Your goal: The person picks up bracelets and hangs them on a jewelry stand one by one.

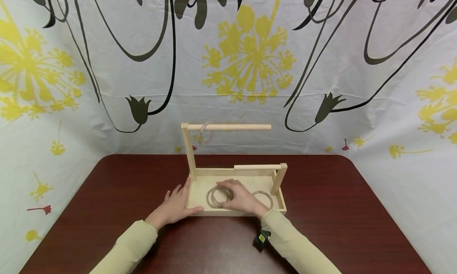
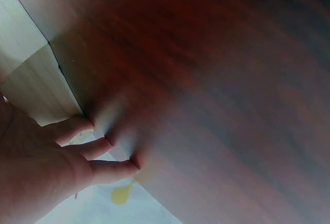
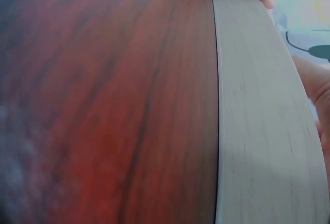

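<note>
A wooden tray-like stand [image 1: 198,173] has a tall post with a long peg [image 1: 235,127] at the left and a short post with a lower peg [image 1: 257,167] at the right. One translucent ring [image 1: 200,136] hangs on the upper peg. Inside the tray, two rings [image 1: 208,200] overlap under my right hand [image 1: 240,196], whose thumb and fingers pinch one of them. Another ring [image 1: 263,192] lies at the tray's right, partly behind my wrist. My left hand [image 1: 175,206] rests against the tray's left front corner, thumb along the front rim, fingers spread and fairly straight.
The stand sits on a dark red-brown wooden table [image 1: 321,210]. A white cloth [image 1: 250,107] with yellow and dark plant prints surrounds the back and sides. A small black device [image 1: 262,240] is at my right wrist.
</note>
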A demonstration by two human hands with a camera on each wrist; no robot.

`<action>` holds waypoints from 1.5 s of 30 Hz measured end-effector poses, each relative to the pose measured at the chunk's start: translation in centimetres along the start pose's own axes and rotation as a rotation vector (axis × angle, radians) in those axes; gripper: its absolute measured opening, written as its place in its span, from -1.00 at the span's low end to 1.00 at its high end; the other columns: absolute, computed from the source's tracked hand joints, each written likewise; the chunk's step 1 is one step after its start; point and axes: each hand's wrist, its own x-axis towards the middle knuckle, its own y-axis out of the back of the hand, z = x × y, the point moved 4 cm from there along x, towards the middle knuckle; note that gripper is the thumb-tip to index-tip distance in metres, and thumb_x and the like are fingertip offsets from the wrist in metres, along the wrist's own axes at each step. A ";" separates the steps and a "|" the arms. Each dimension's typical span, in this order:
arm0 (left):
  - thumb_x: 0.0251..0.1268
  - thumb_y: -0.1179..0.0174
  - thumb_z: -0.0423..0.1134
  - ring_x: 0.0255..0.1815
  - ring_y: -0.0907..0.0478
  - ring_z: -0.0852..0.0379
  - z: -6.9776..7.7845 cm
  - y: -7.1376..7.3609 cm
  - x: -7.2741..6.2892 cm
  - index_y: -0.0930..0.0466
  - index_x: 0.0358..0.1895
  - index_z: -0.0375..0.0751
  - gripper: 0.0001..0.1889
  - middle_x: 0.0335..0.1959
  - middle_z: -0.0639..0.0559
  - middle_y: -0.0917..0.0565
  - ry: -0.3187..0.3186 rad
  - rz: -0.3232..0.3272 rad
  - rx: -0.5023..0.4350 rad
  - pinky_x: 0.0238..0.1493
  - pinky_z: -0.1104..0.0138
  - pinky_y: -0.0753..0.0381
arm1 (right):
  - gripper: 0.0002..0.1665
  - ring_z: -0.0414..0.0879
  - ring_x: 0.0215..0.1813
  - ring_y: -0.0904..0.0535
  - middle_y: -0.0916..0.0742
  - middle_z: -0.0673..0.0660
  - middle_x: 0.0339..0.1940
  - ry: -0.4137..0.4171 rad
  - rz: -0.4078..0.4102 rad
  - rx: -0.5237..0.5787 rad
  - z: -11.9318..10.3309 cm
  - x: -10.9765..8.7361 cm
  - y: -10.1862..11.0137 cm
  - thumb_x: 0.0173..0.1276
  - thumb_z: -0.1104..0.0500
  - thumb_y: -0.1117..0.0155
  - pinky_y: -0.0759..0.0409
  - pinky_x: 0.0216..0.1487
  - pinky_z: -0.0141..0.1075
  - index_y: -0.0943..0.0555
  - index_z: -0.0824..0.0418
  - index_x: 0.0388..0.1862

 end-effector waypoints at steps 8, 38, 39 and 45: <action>0.13 -0.17 0.39 0.43 -0.06 -0.37 0.1 0.0 0.0 0.33 0.54 -0.33 0.21 0.41 -0.38 -0.21 -0.007 0.000 0.001 0.22 -0.35 0.00 | -0.23 -0.02 0.12 -0.40 -0.51 0.13 0.09 0.027 0.034 0.028 -0.4 -0.1 0.4 0.08 0.05 -0.51 -0.43 0.07 -0.11 -0.52 0.17 0.30; 0.14 -0.16 0.39 0.42 -0.07 -0.38 0.0 0.2 -0.1 0.32 0.54 -0.32 0.20 0.40 -0.38 -0.23 -0.006 0.016 0.015 0.21 -0.36 -0.01 | -0.27 -0.02 0.02 -0.49 -0.52 -0.02 0.14 0.245 0.181 0.124 -7.6 -1.6 4.3 0.12 0.07 -0.51 -0.49 0.03 -0.15 -0.51 0.08 0.31; 0.14 -0.16 0.39 0.42 -0.07 -0.38 0.0 0.3 -0.1 0.32 0.54 -0.32 0.20 0.40 -0.37 -0.23 -0.005 0.017 0.013 0.21 -0.36 0.00 | -0.26 -0.05 0.04 -0.48 -0.52 -0.03 0.15 0.241 0.182 0.121 -7.8 -1.7 4.5 0.12 0.06 -0.51 -0.48 0.06 -0.17 -0.51 0.05 0.31; 0.12 -0.17 0.40 0.41 -0.07 -0.39 0.2 0.0 -0.1 0.31 0.54 -0.32 0.21 0.40 -0.37 -0.22 -0.009 0.015 -0.009 0.21 -0.37 0.02 | -0.26 -0.16 0.09 -0.48 -0.53 -0.02 0.17 0.229 0.212 0.091 -8.3 -2.4 5.5 0.10 0.04 -0.53 -0.48 0.09 -0.19 -0.52 0.04 0.30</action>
